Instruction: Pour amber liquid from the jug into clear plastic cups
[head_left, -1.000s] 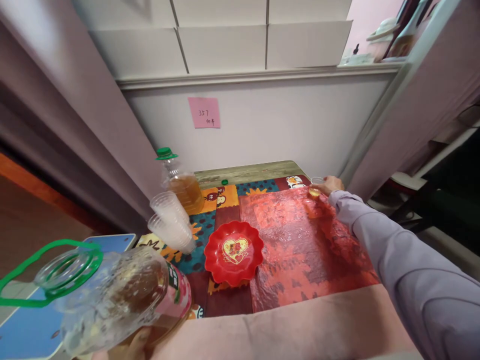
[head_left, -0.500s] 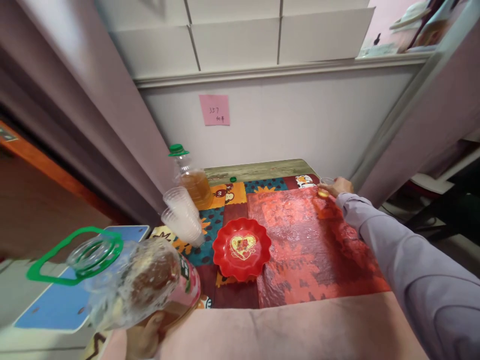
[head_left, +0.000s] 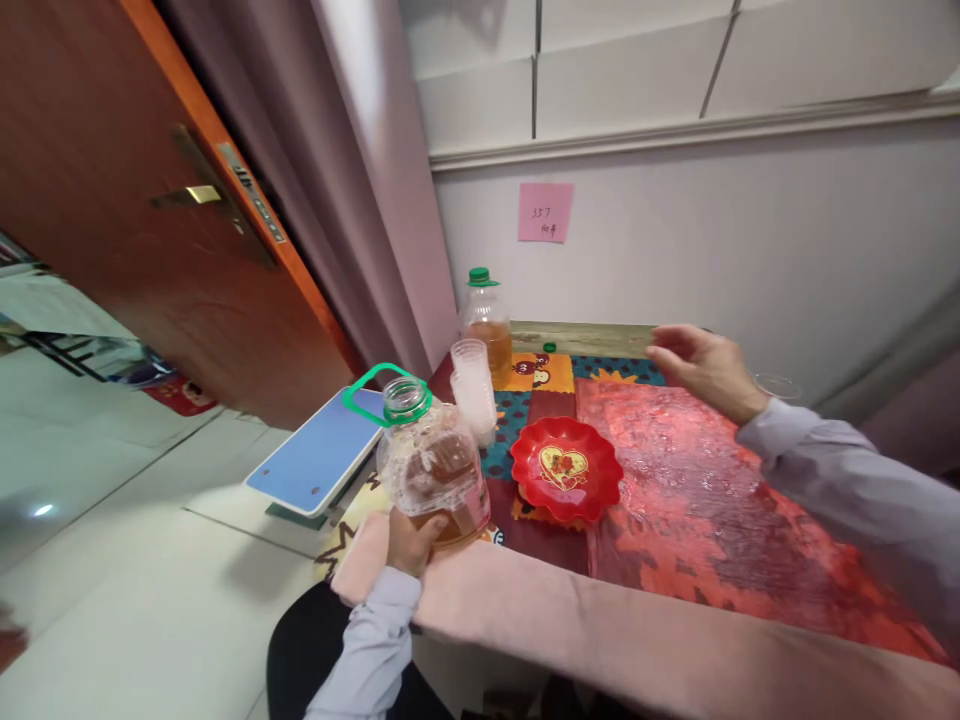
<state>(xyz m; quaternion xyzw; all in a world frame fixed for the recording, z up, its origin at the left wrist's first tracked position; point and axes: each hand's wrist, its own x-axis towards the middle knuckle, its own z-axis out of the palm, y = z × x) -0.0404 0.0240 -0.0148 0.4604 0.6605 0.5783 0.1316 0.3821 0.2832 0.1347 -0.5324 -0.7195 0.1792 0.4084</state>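
Observation:
My left hand (head_left: 411, 543) is wrapped around the lower side of a large clear plastic bottle (head_left: 435, 460) of amber liquid. The bottle has a green carrying handle (head_left: 365, 392), an uncapped mouth and foam inside. It stands close to upright at the table's near left edge. My right hand (head_left: 701, 368) is in the air over the far side of the table, fingers loosely bent, thumb apart, nothing visible in it. Beyond its wrist a clear cup (head_left: 778, 386) shows partly; the sleeve hides the rest. Nested plastic cups (head_left: 474, 395) lean behind the bottle.
A scalloped red plate (head_left: 568, 508) sits mid-table, beside a wet-looking red sheet (head_left: 675, 500). Farther back are a second, green-capped bottle (head_left: 491, 345) and a loose green cap (head_left: 550, 347). A pink cloth (head_left: 540, 590) covers the front edge. Left stand a blue board (head_left: 319, 450) and a wooden door (head_left: 187, 250).
My view has swung left. My right hand has let go of the small clear cup at the far right and moved away from it. The large bottle looks more upright, still in my left hand.

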